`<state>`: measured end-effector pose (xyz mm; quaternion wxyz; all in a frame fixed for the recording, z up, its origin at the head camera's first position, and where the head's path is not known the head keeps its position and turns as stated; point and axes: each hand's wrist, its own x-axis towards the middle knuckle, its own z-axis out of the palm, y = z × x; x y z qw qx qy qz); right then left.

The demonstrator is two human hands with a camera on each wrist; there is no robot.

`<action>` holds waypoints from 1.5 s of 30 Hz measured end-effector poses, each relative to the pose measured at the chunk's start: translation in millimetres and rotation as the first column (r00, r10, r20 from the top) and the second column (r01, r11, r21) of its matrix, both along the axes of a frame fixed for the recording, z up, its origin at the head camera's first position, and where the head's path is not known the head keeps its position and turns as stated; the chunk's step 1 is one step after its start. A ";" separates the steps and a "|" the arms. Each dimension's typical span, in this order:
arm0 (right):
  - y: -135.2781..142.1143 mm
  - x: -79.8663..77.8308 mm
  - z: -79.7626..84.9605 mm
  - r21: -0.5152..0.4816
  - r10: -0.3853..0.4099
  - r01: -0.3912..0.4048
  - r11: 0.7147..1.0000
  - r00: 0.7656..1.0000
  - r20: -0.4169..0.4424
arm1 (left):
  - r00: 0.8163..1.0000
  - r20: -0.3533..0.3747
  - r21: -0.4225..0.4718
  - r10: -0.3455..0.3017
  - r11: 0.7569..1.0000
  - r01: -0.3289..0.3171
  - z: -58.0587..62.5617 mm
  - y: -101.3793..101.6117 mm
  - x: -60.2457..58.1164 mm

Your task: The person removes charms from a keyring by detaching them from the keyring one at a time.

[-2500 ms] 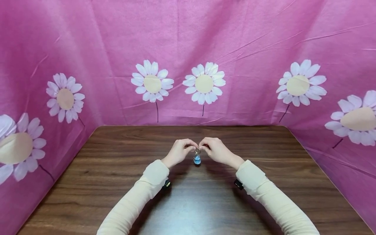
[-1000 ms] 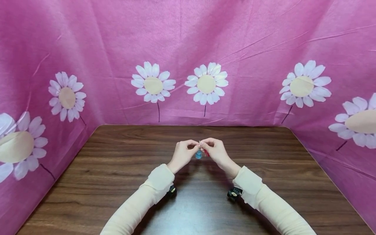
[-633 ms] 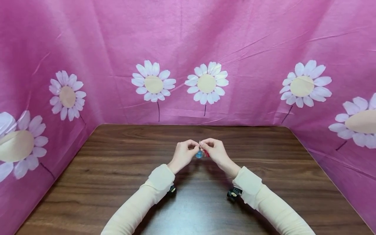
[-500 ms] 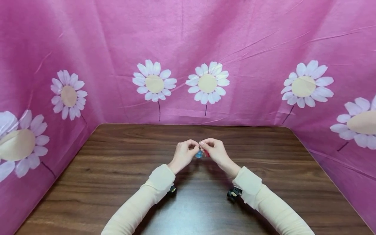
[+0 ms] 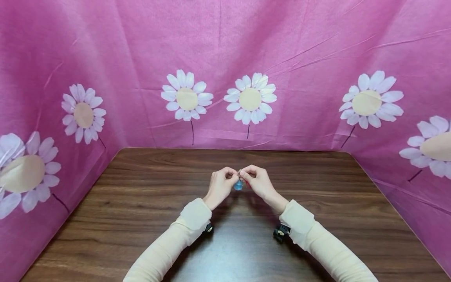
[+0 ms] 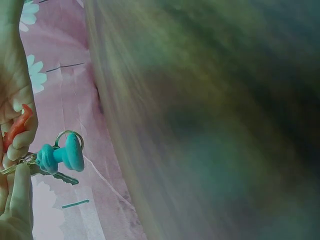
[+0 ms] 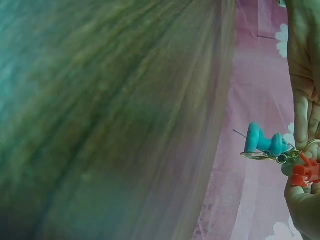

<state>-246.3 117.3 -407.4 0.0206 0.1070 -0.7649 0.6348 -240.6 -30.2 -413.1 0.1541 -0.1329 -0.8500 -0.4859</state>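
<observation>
Both hands meet over the back middle of the table. With thumb and fingertips, my left hand (image 5: pixel 219 186) pinches a metal key ring (image 5: pixel 240 172) from the left. My right hand (image 5: pixel 260 183) pinches at the same ring from the right. A blue-turquoise charm (image 5: pixel 238 185) dangles below the fingertips; up close the charm (image 6: pixel 60 156) has a rounded spool shape. Beside it in the left wrist view a key (image 6: pixel 66 178) sticks out. A small red charm (image 7: pixel 306 172) sits against the right hand's fingers. The fingers hide part of the ring.
The brown wood-grain table (image 5: pixel 141 219) has a pink cloth (image 5: pixel 299 47) with white daisies behind it and along both sides. Dark wrist devices (image 5: pixel 281 232) show under the cream sleeves (image 5: pixel 338 246).
Since the earliest frame the hands have come closer together around the ring, and the red charm has come into view by the right hand. Lately only the fingertips and charms shift slightly.
</observation>
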 end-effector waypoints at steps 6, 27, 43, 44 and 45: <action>1.9 2.0 -0.1 0.084 0.003 0.005 0.996 0.995 -0.101 | 1.000 0.022 0.019 0.012 1.000 -0.013 2.3 1.2 2.5; 4.5 2.6 -1.4 0.223 0.056 0.006 0.975 0.961 -0.271 | 0.995 0.101 0.089 0.010 0.996 -0.019 7.3 1.9 5.5; 18.0 -2.7 10.3 0.454 0.232 -0.100 0.885 0.942 -0.244 | 0.976 0.077 0.003 -0.205 0.979 0.205 6.8 -12.2 -1.6; 18.4 -2.1 11.2 0.468 0.246 -0.101 0.878 0.934 -0.259 | 0.968 0.084 0.009 -0.237 0.972 0.237 6.2 -11.8 -2.4; 18.6 -1.6 11.8 0.481 0.258 -0.101 0.871 0.926 -0.274 | 0.961 0.086 0.009 -0.264 0.964 0.265 5.7 -11.5 -3.3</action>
